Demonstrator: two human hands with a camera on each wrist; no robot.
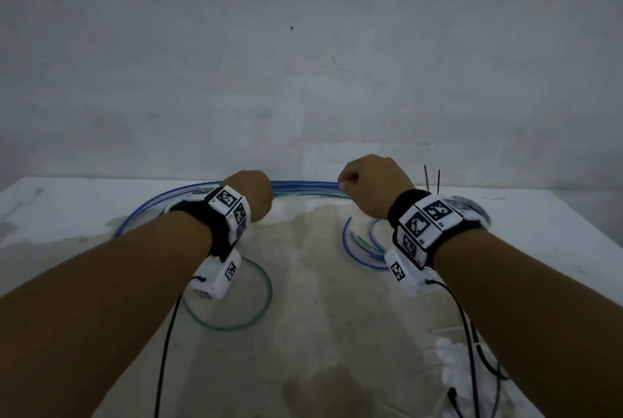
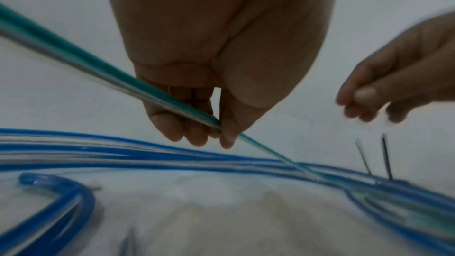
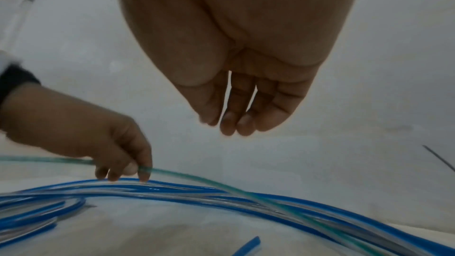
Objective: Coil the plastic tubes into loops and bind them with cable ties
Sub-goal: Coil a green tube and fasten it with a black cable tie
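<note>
Lying on the white table, the blue tubes are forming a wide arc. Left hand is pinching the green tube just above them; right hand is hanging with fingers loose, holding nothing. She should probably keep the loop even.

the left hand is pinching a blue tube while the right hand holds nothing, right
Not quite. The tube that the left hand pinches is the green tube, not a blue one; the left wrist view shows it running between thumb and fingers. The blue tubes lie on the table below. The right hand does hold nothing, as the right wrist view shows.
</note>
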